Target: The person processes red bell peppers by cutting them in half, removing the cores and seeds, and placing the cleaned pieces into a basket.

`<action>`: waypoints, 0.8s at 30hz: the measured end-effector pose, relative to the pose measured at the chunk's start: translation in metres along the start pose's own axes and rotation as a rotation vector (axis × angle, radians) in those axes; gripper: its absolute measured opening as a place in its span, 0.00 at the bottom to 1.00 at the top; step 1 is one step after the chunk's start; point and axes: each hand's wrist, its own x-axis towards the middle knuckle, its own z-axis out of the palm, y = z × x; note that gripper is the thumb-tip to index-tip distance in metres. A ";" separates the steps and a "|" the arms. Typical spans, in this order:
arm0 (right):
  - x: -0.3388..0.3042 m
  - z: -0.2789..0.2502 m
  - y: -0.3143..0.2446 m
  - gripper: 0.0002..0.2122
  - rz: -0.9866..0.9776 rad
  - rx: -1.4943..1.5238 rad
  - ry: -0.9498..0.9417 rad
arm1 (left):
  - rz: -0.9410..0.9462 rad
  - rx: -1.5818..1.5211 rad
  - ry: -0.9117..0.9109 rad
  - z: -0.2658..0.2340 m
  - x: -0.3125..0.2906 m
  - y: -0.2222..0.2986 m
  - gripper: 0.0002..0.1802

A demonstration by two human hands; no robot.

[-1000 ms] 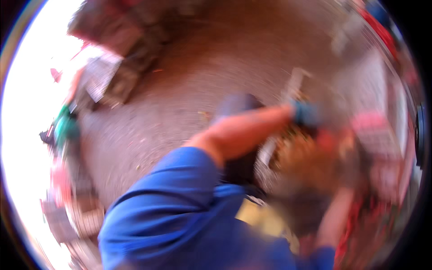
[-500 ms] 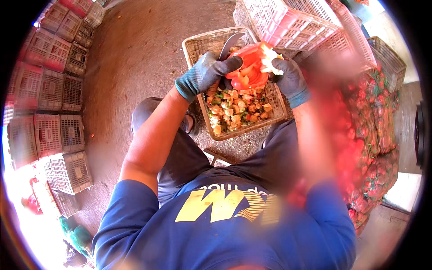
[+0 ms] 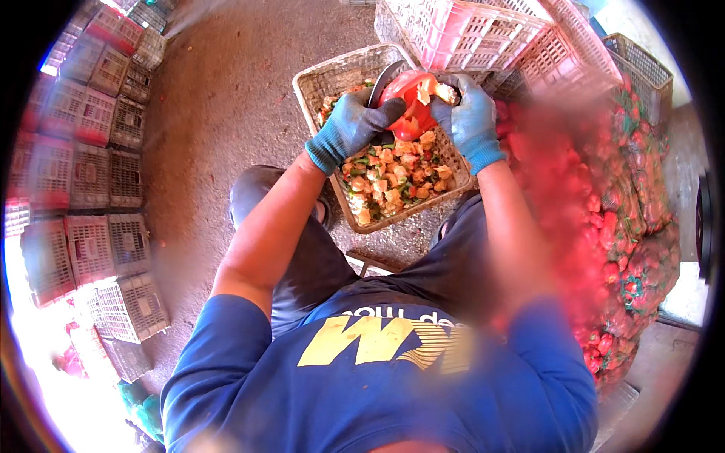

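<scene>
My left hand (image 3: 356,122), in a blue and grey work glove, is closed with its thumb against a split red bell pepper (image 3: 411,113). A knife with a curved blade (image 3: 386,80) sticks up beside its fingers; the handle is hidden. Opposite it, my gloved right hand (image 3: 467,113) pinches the pale seed core (image 3: 446,93) at the pepper's right side. Whether the core is fully free of the flesh I cannot tell. Both hands are over a dirty plastic crate (image 3: 330,79) between my knees. Pale pepper cores and green stems (image 3: 396,177) lie in it.
Large pink and white crates (image 3: 476,38) stand just beyond the crate at the right. Net sacks of red peppers (image 3: 642,264) and a blurred red heap (image 3: 547,174) are at my right. Stacked crates (image 3: 91,162) line the left side of the brown floor (image 3: 226,90).
My right hand has turned and risen slightly, with its fingers now over the top of the core. The red flesh between my hands looks more gathered together. The view has shifted a little.
</scene>
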 end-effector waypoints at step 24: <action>-0.004 -0.072 0.036 0.17 0.465 1.324 -0.235 | 0.006 -0.271 0.029 -0.011 0.025 -0.018 0.30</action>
